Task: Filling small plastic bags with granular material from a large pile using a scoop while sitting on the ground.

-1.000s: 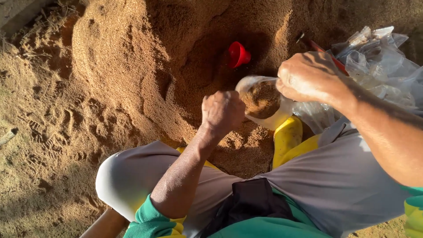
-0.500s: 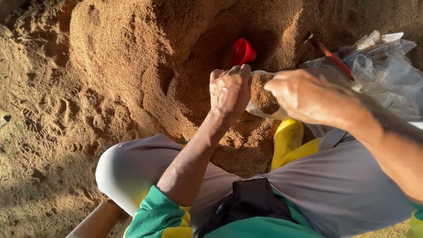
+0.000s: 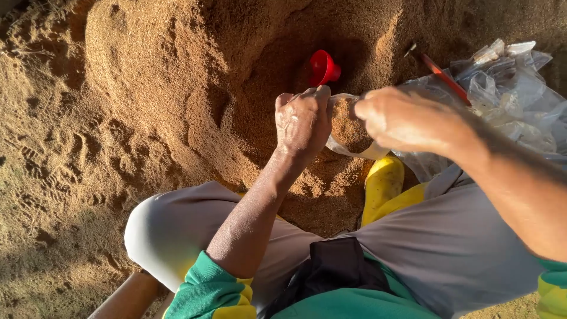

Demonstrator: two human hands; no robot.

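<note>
Hands gripped a clear plastic bag (image 3: 349, 127) of sawdust: left hand (image 3: 302, 123) pinched its rim, right hand (image 3: 401, 118) closed on the opposite edge, near a red funnel (image 3: 323, 67).

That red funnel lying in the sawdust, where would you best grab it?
Grip the red funnel by its wide rim, coming from above and the left: it lies on its side in the sawdust hollow, its mouth turned leftward and its narrow end toward the right.

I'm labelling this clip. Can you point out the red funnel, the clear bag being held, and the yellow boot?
red funnel (image 3: 322, 67), head view, on its wide cone.
clear bag (image 3: 348, 127), head view, on its grain-filled middle.
yellow boot (image 3: 383, 180), head view, on its toe.
</note>
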